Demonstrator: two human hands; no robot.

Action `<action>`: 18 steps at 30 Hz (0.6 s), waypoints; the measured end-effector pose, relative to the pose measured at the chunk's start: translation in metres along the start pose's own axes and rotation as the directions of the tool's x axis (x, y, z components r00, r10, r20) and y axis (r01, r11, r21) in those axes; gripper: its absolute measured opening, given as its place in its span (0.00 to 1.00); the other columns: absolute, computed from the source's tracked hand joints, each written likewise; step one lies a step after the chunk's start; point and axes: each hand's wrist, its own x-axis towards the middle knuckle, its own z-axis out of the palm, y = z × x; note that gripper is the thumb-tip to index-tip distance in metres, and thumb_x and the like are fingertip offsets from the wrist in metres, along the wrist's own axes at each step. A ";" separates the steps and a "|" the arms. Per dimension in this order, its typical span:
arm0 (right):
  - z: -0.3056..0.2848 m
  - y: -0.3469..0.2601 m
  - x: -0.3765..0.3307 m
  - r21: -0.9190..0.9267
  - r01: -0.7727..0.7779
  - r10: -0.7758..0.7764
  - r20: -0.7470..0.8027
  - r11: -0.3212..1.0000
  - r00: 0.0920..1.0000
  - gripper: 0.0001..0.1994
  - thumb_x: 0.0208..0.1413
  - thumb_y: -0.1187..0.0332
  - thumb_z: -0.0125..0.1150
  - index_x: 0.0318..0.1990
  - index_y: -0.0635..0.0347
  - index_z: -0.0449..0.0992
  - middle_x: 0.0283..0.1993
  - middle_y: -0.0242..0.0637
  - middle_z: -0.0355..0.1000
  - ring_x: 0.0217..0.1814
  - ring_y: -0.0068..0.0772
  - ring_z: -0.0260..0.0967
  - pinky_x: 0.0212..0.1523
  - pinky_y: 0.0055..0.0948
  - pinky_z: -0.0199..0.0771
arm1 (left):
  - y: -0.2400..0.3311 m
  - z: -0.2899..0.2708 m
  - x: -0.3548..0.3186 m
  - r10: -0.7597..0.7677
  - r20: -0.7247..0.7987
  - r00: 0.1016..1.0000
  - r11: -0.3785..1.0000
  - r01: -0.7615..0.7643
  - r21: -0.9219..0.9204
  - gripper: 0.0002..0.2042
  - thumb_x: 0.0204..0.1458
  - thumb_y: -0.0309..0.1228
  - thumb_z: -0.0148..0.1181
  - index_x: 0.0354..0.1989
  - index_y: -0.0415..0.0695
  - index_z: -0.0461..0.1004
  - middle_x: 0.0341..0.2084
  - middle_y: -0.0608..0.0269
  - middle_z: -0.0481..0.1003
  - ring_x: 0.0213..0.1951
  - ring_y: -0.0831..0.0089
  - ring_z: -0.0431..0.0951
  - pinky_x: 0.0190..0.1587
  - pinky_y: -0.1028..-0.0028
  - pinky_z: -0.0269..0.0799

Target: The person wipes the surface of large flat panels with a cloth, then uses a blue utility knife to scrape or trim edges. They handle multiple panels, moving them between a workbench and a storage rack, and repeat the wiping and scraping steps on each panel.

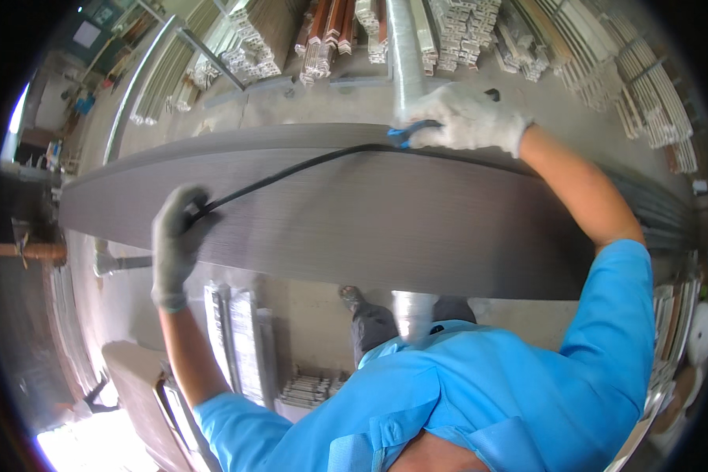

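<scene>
Lying across the view, a long grey panel (385, 212) spans from left to right, resting on a silver tube (405, 55) that runs under it. Along its far edge runs a black strip (291, 167), partly lifted off the surface. The left hand (177, 240), in a grey glove, has its grip clenched on the strip's near end, over the panel. The right hand (468, 118), in a white glove, grasps a blue-handled tool (407, 134) at the far edge, where the strip meets it. Stacked profiles (448, 31) lie on the floor (307, 106) beyond.
</scene>
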 end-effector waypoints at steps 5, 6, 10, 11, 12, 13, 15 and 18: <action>0.000 -0.019 -0.002 0.002 -0.142 0.142 0.011 0.990 0.990 0.16 0.56 0.61 0.70 0.51 0.53 0.82 0.42 0.40 0.82 0.44 0.44 0.80 0.50 0.40 0.77 | -0.064 -0.093 -0.021 -0.185 -0.033 0.982 0.962 0.174 -0.209 0.10 0.51 0.16 0.65 0.41 0.39 0.77 0.33 0.69 0.75 0.31 0.83 0.70 0.35 0.79 0.70; -0.002 -0.024 0.000 0.018 -0.155 0.155 0.003 0.988 0.988 0.16 0.56 0.61 0.70 0.51 0.53 0.81 0.43 0.40 0.83 0.46 0.43 0.80 0.51 0.39 0.77 | -0.071 -0.096 -0.016 -0.129 -0.016 0.991 0.979 0.125 -0.160 0.09 0.51 0.17 0.65 0.41 0.39 0.78 0.32 0.69 0.75 0.31 0.83 0.70 0.34 0.79 0.70; -0.009 -0.040 0.003 0.069 -0.335 0.331 0.073 0.940 0.941 0.19 0.55 0.61 0.72 0.52 0.55 0.81 0.44 0.40 0.82 0.49 0.43 0.78 0.53 0.39 0.76 | -0.086 -0.084 0.033 0.213 -0.085 0.973 0.966 -0.197 0.166 0.06 0.53 0.22 0.66 0.39 0.38 0.78 0.28 0.64 0.76 0.27 0.80 0.71 0.31 0.76 0.69; -0.010 -0.042 0.003 0.087 -0.315 0.311 0.055 0.945 0.949 0.19 0.54 0.61 0.72 0.52 0.54 0.81 0.45 0.40 0.82 0.49 0.43 0.78 0.53 0.39 0.76 | -0.090 -0.078 0.048 0.290 -0.101 0.952 0.934 -0.258 0.248 0.06 0.53 0.23 0.66 0.38 0.38 0.78 0.27 0.63 0.76 0.27 0.79 0.72 0.31 0.75 0.69; -0.010 -0.042 0.003 0.087 -0.330 0.327 0.053 0.940 0.944 0.19 0.54 0.60 0.72 0.52 0.54 0.81 0.45 0.40 0.82 0.49 0.43 0.79 0.53 0.39 0.77 | -0.094 -0.071 0.059 0.209 -0.107 0.972 0.964 -0.186 0.192 0.06 0.54 0.24 0.66 0.37 0.38 0.78 0.27 0.62 0.76 0.28 0.78 0.72 0.33 0.75 0.70; -0.010 -0.042 0.001 0.090 -0.344 0.341 0.053 0.935 0.939 0.19 0.54 0.60 0.72 0.52 0.54 0.81 0.45 0.40 0.82 0.49 0.43 0.79 0.52 0.39 0.77 | -0.099 -0.064 0.070 0.098 -0.111 0.989 0.987 -0.082 0.138 0.05 0.54 0.25 0.67 0.36 0.37 0.79 0.27 0.62 0.76 0.28 0.77 0.72 0.34 0.74 0.70; -0.010 -0.040 -0.001 0.068 -0.388 0.383 0.080 0.919 0.920 0.18 0.52 0.66 0.74 0.49 0.62 0.81 0.47 0.45 0.82 0.49 0.44 0.80 0.52 0.35 0.77 | -0.112 -0.049 0.088 -0.020 -0.109 0.994 0.998 0.026 0.057 0.06 0.54 0.26 0.67 0.35 0.37 0.79 0.26 0.62 0.76 0.29 0.76 0.73 0.36 0.74 0.71; -0.008 -0.037 -0.003 0.159 -0.333 0.329 0.052 0.929 0.943 0.18 0.50 0.66 0.75 0.48 0.61 0.82 0.46 0.45 0.82 0.48 0.45 0.80 0.50 0.36 0.77 | -0.132 -0.032 0.107 0.029 -0.135 0.990 1.000 -0.030 -0.006 0.05 0.54 0.27 0.68 0.33 0.38 0.80 0.26 0.62 0.76 0.30 0.77 0.74 0.38 0.75 0.70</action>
